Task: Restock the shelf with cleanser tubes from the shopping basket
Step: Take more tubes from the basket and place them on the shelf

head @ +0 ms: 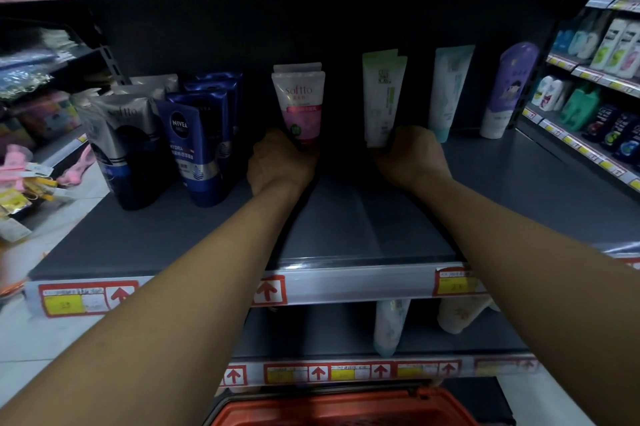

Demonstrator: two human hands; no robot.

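L hand (278, 162) grips pink tube (300, 106) on shelf (346, 217) | R hand (412, 157) grips green tube (382, 99) | approx. mid-task; basket (346, 408) contents hidden

You are standing in a shop, in its toiletries aisle. Dark metal shelves (346, 217) carry red-and-yellow price labels (86, 297) along their front edges, branded cleanser tubes (194, 141) stand in rows, bottles (616, 44) fill the neighbouring rack on your right, and an orange shopping basket (346, 411) sits below you.
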